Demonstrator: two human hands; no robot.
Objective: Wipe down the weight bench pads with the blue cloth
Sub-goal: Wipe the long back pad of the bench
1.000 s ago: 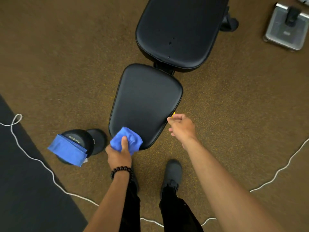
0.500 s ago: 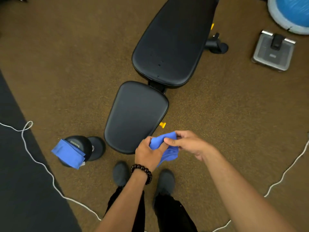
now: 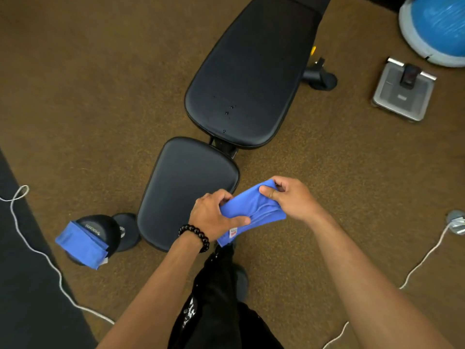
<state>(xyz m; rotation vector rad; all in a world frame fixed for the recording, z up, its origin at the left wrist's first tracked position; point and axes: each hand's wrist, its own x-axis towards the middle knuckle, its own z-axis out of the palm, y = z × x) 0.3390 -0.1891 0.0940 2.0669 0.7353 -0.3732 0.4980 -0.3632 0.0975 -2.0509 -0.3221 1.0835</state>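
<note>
Both hands grip the blue cloth (image 3: 254, 212), stretched between them above the near right corner of the bench's seat pad (image 3: 186, 187): the left hand (image 3: 214, 217) pinches its lower end, the right hand (image 3: 289, 197) its upper end. Small droplets dot the back pad (image 3: 251, 79) beyond. A second blue cloth (image 3: 80, 244) is draped over a dumbbell (image 3: 105, 233) on the floor, left of the seat.

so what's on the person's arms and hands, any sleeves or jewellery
Both forearms are bare, with no sleeves in view. The left hand has a bracelet of round, glossy black beads around its wrist. The right hand wears nothing visible: no ring, watch or glove.
</note>
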